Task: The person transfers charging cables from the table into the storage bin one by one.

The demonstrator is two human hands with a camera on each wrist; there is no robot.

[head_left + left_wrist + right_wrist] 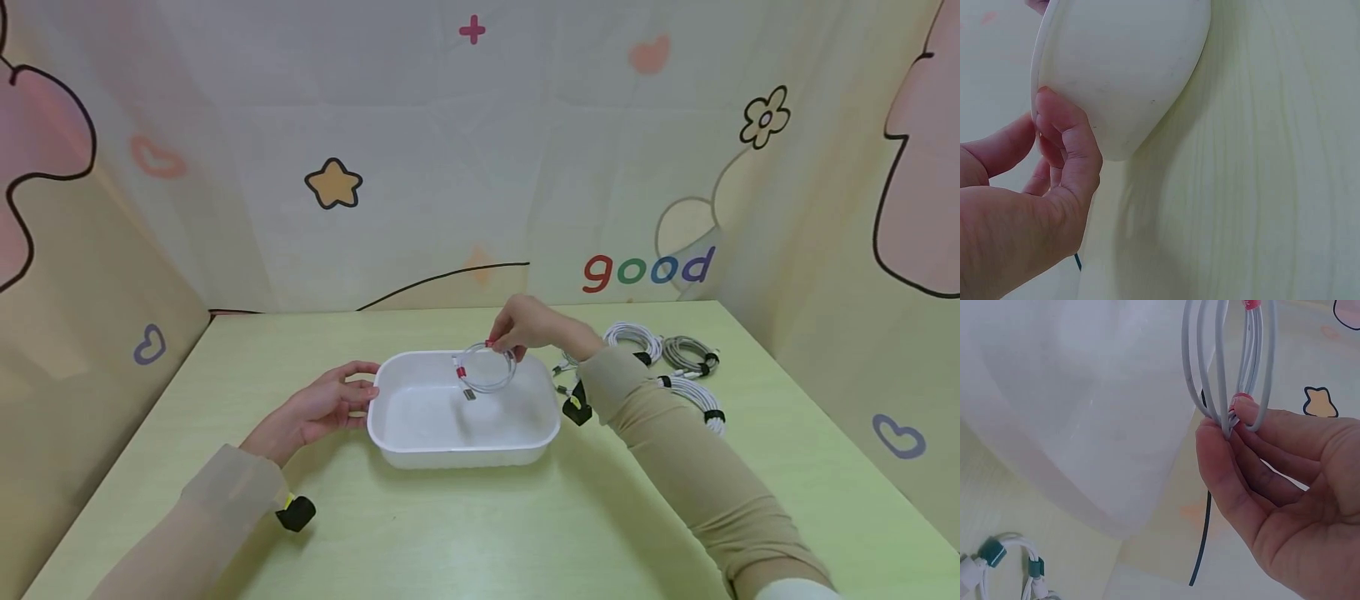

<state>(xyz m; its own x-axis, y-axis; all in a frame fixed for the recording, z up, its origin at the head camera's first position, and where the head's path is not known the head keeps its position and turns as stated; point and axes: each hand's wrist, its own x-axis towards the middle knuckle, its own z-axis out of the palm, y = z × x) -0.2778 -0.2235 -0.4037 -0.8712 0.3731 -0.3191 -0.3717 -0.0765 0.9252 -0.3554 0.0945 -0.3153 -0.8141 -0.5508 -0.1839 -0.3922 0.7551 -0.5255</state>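
A white plastic basin (465, 457) stands on the table, and my left hand (335, 405) grips its left rim. In the left wrist view the thumb is at the rim and the bent index finger (1072, 134) lies against the outer wall. Over the basin's right half, my right hand (527, 322) pinches a coiled white USB cable (489, 389) between thumb and fingers. Red ties bind the coil, and its metal plug (469, 394) dangles below it. Up close in the right wrist view, the fingertips press the coil (1219, 369) beside one red tie (1242, 396).
Several coiled cables lie right of the basin: a white coil (632, 335) at the back, a grey coil (690, 357) and another white coil (697, 395), with black straps. More cable ends are partly hidden behind my right sleeve (675, 425). A printed curtain (420, 233) hangs behind the table.
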